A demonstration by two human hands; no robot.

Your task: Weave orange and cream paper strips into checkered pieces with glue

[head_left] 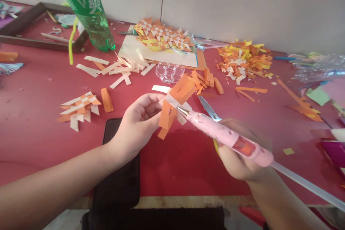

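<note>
My left hand (pixel 142 124) pinches a small weave of orange and white paper strips (pixel 176 97) between thumb and fingers. In my right hand (pixel 237 154) is a pink hot glue gun (pixel 215 127), a clear glue stick (pixel 307 183) jutting from its back end. The gun's metal tip meets or nearly meets a white strip of the weave. Below the gun, a pair of scissors (pixel 207 108) shows its blades, with a bit of yellow handle by my right palm; whether that hand also grips them I cannot tell.
A black phone (pixel 117 176) lies under my left wrist. Left of it sits a woven paper piece (pixel 82 106). Behind are loose white strips (pixel 124 66), a clear plastic ring (pixel 169 72), a larger woven piece (pixel 161 32), a paper pile (pixel 245 59), a green bottle (pixel 86 10) and a dark frame (pixel 21 41).
</note>
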